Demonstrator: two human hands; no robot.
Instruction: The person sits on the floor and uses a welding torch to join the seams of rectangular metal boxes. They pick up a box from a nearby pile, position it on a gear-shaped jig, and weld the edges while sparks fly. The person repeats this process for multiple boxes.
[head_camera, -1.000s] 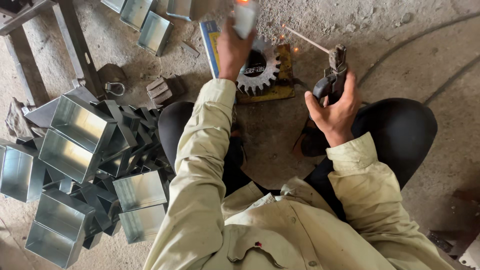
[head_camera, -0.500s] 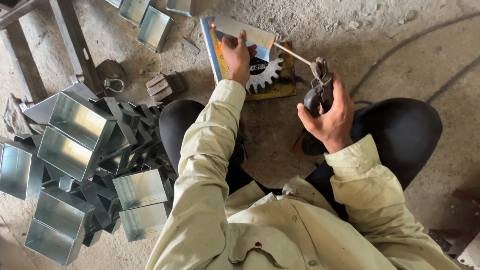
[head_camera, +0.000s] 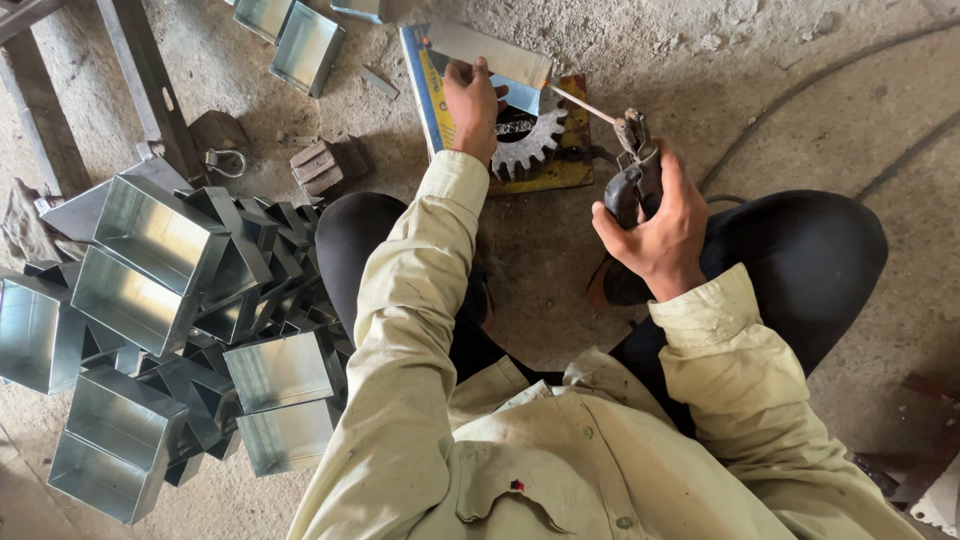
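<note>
- A thin sheet-metal piece (head_camera: 495, 62) is pinned by the left hand (head_camera: 472, 105) over a gear (head_camera: 528, 145) on the floor (stiff, light, sharp-edged; best held by its flat).
- A welding electrode holder (head_camera: 632, 175) is clenched in the right hand (head_camera: 665, 225).

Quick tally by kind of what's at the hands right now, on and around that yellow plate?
Sheet-metal piece, under the left hand: 1
Toothed gear: 1
Yellow plate: 1
Electrode holder with rod, in the right hand: 1
Total: 4
</note>
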